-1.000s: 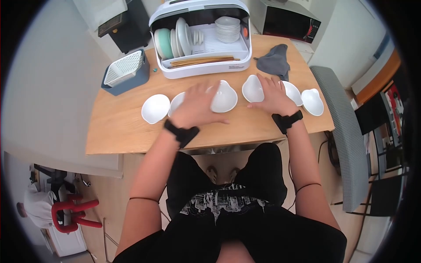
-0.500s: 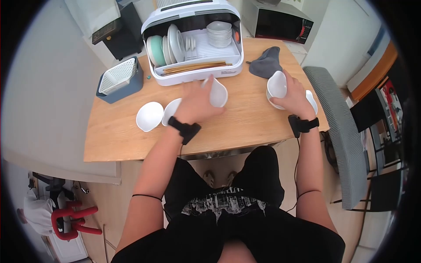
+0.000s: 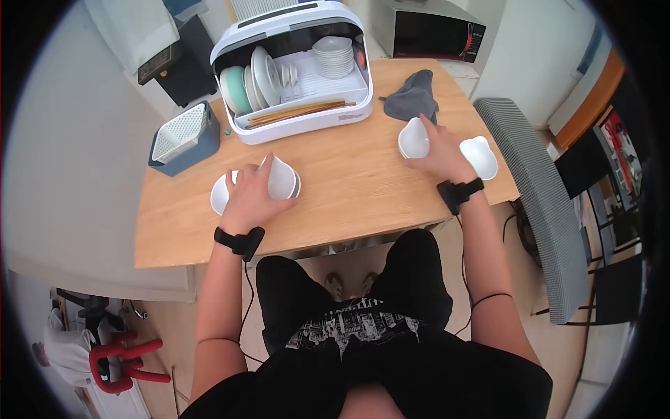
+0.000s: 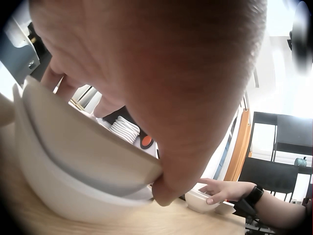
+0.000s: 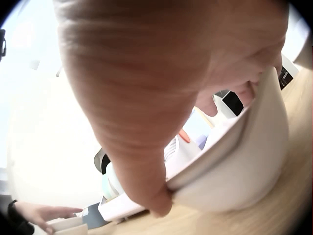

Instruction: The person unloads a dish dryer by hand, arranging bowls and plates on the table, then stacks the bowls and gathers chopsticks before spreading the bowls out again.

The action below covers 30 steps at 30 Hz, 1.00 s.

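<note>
In the head view my left hand [image 3: 252, 197] grips the rim of a white bowl [image 3: 280, 179], which sits nested in another white bowl; the left wrist view shows the upper bowl [image 4: 83, 132] tilted in the lower bowl [image 4: 63, 188]. Another white bowl [image 3: 220, 195] is beside them, partly behind the hand. My right hand [image 3: 445, 155] pinches a white bowl [image 3: 414, 140] between thumb and fingers; two close rims in the right wrist view show nested bowls [image 5: 234, 178]. To its right lies a single white bowl [image 3: 480, 159].
A white dish rack [image 3: 307, 119] with plates, a bowl stack and chopsticks stands at the table's back. A blue basket [image 3: 183, 159] is at the left, a grey cloth [image 3: 412, 99] at the back right. Beyond are a microwave [image 3: 436, 35] and a grey padded seat [image 3: 530, 188].
My left hand has moved left with a bowl, which now sits in the one beside it. My right hand has carried its bowls back to the left, uncovering the far-right bowl.
</note>
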Each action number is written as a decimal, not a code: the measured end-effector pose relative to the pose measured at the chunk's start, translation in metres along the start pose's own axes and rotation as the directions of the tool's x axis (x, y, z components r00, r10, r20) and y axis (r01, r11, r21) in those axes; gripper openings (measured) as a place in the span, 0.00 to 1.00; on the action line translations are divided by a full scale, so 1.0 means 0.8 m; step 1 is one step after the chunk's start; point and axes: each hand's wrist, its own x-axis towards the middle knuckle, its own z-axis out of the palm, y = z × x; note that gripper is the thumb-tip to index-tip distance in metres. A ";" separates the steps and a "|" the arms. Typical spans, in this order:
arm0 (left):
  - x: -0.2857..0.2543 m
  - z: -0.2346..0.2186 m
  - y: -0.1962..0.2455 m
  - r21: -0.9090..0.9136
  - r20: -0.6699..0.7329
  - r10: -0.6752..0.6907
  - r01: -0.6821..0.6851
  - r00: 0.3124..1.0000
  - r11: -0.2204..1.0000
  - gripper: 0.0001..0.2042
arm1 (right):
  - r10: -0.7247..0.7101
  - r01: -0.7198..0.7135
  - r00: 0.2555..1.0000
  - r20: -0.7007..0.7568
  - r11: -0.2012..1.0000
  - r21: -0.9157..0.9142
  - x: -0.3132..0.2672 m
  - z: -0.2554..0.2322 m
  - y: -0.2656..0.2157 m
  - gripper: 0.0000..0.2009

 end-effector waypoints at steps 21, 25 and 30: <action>0.005 -0.053 -0.029 -0.106 -0.140 -0.045 0.031 0.989 0.994 0.54 | 0.364 -0.376 0.906 -0.216 0.926 -0.015 -0.077 -0.070 0.096 0.54; -0.020 -0.063 -0.077 -0.203 -0.156 -0.101 0.068 0.983 0.977 0.54 | 0.337 -0.335 0.925 -0.174 0.941 0.042 -0.069 -0.052 0.103 0.53; -0.032 -0.034 -0.105 -0.176 -0.032 -0.213 0.204 0.977 0.963 0.56 | 0.293 -0.297 0.944 -0.151 0.955 -0.002 -0.055 -0.036 0.081 0.52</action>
